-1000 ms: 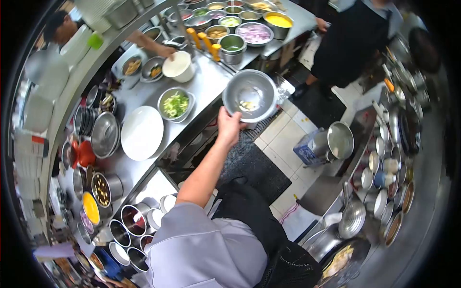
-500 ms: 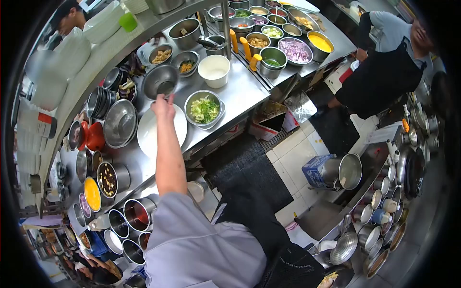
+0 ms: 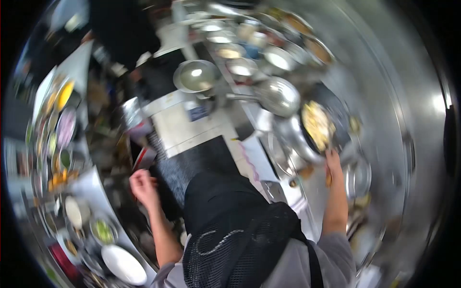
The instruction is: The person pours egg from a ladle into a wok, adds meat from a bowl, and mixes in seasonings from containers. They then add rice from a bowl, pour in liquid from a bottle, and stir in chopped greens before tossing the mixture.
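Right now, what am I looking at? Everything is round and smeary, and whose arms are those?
This picture comes from a small camera worn on a cook's head, looking down. Its lens bends everything into a circle, and it looks smeary because the head was turning fast.

The two bare arms belong to the cook wearing the camera. The left hand hangs in the air over the dark floor mat, loosely curled; I can't see anything in it. The right hand reaches toward a dark pan with yellowish food in it. The blur hides whether it has a grip on something.

Above the pan lies a shiny metal ladle, and near it a round metal bowl. Along the left edge stands a counter with little bowls of food, and a white plate at the bottom.
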The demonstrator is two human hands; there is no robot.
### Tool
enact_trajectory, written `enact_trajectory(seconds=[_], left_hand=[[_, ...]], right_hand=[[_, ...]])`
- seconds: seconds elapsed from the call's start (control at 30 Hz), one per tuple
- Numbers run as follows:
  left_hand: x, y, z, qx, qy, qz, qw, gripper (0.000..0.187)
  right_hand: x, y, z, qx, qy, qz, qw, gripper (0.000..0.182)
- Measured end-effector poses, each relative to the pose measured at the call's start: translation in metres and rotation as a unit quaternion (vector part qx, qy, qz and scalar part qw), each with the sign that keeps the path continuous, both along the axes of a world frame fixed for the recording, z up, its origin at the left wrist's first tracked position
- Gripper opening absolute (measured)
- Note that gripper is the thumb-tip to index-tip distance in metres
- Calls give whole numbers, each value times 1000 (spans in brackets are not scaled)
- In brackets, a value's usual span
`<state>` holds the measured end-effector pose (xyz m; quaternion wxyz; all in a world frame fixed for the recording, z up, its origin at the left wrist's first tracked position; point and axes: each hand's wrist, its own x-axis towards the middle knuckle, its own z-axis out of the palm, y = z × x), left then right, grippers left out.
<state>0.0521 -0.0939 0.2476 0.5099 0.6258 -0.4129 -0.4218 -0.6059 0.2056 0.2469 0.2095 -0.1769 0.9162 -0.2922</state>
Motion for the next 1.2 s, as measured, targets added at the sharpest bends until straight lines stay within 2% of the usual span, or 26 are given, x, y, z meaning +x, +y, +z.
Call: enact_trajectory(seconds=[0.03,0.07,0.13,0.17,0.2,0.33,0.4,0.43,0.47,0.5,0.53,0.6,0.63,0.67,0.7,0.73,0.77,0.83,0.87,0.93,0.97,1.0,1.07,1.13,1.17,1.2], left_hand=[[-58,-4,-4,-14,-26,-140,990,13],[-110,-9,-17,47,7,-255,966,13],[-194,-21,-8,10,-27,-410,912,17],[-232,-23,-11,-42,-67,-450,889,23],[-265,-31,-27,-48,-67,-468,880,23],[-396,-46,-130,-117,-169,-484,850,43],[-434,-40,-144,-145,-225,-491,829,48],[-444,-43,-136,-98,-278,-512,807,50],[-449,-44,-132,-50,-332,-533,777,52],[-450,-41,-133,-92,-357,-531,763,51],[-451,-38,-130,-84,-360,-537,758,51],[-457,-36,-115,-34,-282,-573,769,49],[-460,-35,-110,-35,-280,-578,766,49],[-465,-34,-105,9,-136,-595,792,46],[-472,-31,-99,57,11,-599,799,43],[-481,-25,-87,57,14,-602,796,43],[-484,-16,-75,104,106,-601,785,41],[-493,4,-46,229,238,-593,735,39],[-497,15,-35,302,278,-587,698,40],[-505,37,-26,401,284,-572,657,41],[-510,48,-41,443,317,-568,617,48],[-514,57,-32,488,309,-557,597,53],[-524,75,-29,553,344,-517,556,53],[-534,89,-8,557,331,-541,536,54],[-539,94,8,540,286,-538,581,55],[-545,104,-9,544,284,-536,580,55]], right_hand=[[3,1,25,-7,-16,-18,1000,44],[6,2,51,-14,-31,-36,999,47],[44,3,106,10,-33,-91,995,51],[51,21,109,32,73,-50,996,51],[62,37,108,60,175,-4,983,51],[85,43,98,131,136,-31,981,48],[61,35,117,132,-39,-88,987,47],[50,25,142,144,-136,-135,971,47],[48,37,141,148,-144,-139,969,47],[53,57,138,77,6,-73,994,48],[63,71,138,5,158,-1,987,48],[85,64,130,53,137,-46,988,48],[91,55,113,136,80,-56,986,48],[92,50,97,215,23,-69,974,48],[82,54,85,160,65,-43,984,47],[73,45,101,162,66,-47,983,47],[72,38,125,118,39,-66,990,47],[79,13,172,75,11,-130,989,46],[78,-5,165,79,10,-131,988,46],[73,-31,134,166,55,-147,973,47],[68,-28,102,263,64,-86,959,48],[70,-24,108,261,72,-86,959,48],[71,-1,125,119,11,-39,992,48],[80,-1,161,92,-32,-73,993,47],[84,-8,170,89,38,-89,991,48],[88,-14,171,84,107,-106,985,48]])
